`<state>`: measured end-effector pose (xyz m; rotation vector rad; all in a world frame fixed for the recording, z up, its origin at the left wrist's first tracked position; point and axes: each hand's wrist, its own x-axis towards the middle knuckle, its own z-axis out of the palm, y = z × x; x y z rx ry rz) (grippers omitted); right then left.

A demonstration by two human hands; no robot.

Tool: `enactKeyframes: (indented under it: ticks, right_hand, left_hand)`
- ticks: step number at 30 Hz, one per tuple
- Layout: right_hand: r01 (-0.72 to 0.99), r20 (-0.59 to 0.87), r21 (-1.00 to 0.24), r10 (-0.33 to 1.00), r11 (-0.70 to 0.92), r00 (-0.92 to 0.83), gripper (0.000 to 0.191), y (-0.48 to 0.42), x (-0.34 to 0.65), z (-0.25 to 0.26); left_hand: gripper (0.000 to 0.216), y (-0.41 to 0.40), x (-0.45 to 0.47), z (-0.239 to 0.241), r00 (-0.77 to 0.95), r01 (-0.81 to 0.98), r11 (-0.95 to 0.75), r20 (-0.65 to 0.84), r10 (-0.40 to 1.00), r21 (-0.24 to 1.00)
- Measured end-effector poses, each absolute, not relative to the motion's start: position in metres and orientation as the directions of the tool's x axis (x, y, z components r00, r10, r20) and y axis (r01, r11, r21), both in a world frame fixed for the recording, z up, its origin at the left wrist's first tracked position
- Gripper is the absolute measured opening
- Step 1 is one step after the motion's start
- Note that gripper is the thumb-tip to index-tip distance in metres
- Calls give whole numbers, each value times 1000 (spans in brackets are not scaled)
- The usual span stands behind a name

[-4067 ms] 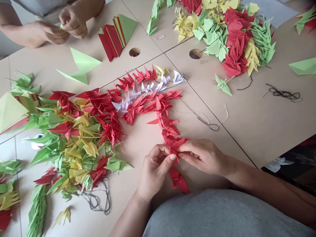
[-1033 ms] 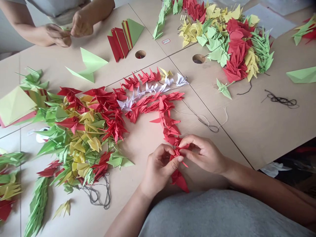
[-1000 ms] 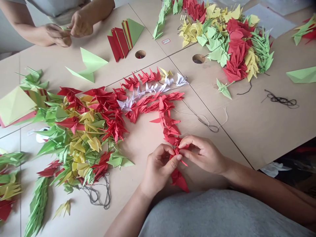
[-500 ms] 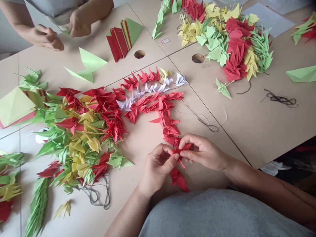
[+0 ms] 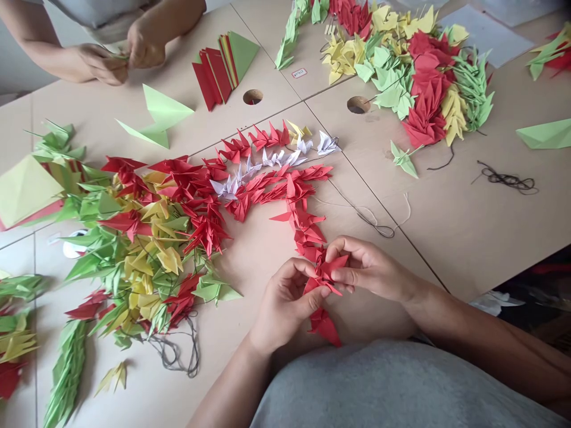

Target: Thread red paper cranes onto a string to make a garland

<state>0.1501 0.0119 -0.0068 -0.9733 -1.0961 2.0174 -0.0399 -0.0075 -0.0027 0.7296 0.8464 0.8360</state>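
Between my hands, close to the table's near edge, is a red origami crane with pointed paper wings. My left hand pinches it from the left, thumb and forefinger closed on its lower side. From the right, my right hand grips its upper right part with thumb and fingers. A line of red folded cranes stretches away just beyond my hands. Another red folded paper piece lies below them, near my shirt. My fingers partly cover the crane.
A large heap of green, yellow and red folded cranes lies to the left. White cranes sit beyond the red line. Black thread rests at right. Across the table, a co-worker's hands hold green paper near stacked paper triangles.
The red crane between my fingers has turned and shows more of its spread wings. My hands have barely shifted. The co-worker's hands have come together.
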Motion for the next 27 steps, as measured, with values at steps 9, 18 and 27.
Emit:
enactKeyframes:
  ticks: [9, 18, 27]
  right_hand:
    - [-151, -343, -854, 758, -497, -554, 22, 12, 151, -1]
    - [-105, -340, -860, 714, -499, -612, 18, 14, 151, -2]
    - [-191, -315, -821, 707, -537, -634, 21, 15, 153, -3]
  left_hand:
    - [22, -11, -37, -1, 379, -190, 440, -348, 857, 877]
    - [26, -10, -41, -2, 450, -211, 504, -374, 811, 837]
    - [22, -7, -45, -2, 465, -191, 503, -373, 803, 843]
